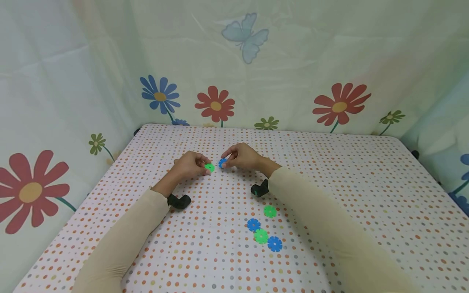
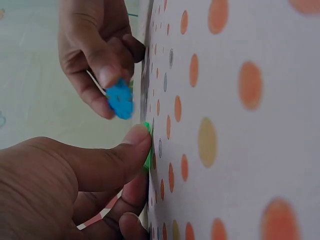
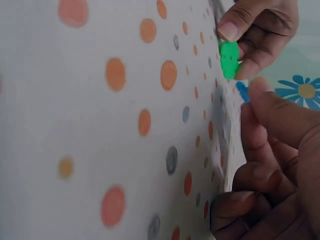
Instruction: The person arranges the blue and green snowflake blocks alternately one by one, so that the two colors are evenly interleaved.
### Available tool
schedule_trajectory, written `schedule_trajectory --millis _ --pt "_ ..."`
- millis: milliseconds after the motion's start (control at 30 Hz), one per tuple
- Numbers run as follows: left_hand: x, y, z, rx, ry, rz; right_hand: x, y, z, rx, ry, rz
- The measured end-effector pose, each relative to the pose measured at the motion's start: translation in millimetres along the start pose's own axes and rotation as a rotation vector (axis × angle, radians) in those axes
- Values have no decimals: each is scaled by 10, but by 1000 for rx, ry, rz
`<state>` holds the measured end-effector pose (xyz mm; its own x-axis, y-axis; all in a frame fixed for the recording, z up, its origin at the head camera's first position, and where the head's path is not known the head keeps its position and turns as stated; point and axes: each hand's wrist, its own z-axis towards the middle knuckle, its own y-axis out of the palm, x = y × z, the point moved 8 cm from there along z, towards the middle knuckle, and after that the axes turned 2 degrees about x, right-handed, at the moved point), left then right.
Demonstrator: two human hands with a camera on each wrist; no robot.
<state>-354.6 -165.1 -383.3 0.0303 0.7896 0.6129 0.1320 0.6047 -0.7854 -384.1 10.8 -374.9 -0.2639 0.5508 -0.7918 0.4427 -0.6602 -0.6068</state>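
My left hand [image 1: 190,165] pinches a green notched disc [image 1: 209,167] between thumb and fingers, just over the dotted tablecloth. Facing it, my right hand [image 1: 244,157] pinches a blue notched disc [image 1: 222,163]. A small gap separates the two discs. In the left wrist view the blue disc [image 2: 120,99] shows its flat side, while the green one [image 2: 147,146] is mostly hidden behind the left thumb. The right wrist view shows the green disc [image 3: 230,60] nearly whole and only an edge of the blue disc [image 3: 243,92].
Nearer the front lie a separate green disc [image 1: 270,211], a blue disc [image 1: 253,224], a green disc [image 1: 261,236] and another blue disc [image 1: 275,243], the last three in a slanting row. A flowered curtain [image 1: 289,73] hangs behind the dotted table [image 1: 205,264].
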Motion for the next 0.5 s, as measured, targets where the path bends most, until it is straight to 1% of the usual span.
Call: schedule_trajectory --millis 167,367,500 --pt "26 -6 -15 7 10 10 -18 83 63 -19 6 -103" --pt "49 -11 -26 7 20 28 -17 119 88 -26 21 -152" --pt "50 -5 -29 11 33 28 -31 148 76 -20 16 -182"
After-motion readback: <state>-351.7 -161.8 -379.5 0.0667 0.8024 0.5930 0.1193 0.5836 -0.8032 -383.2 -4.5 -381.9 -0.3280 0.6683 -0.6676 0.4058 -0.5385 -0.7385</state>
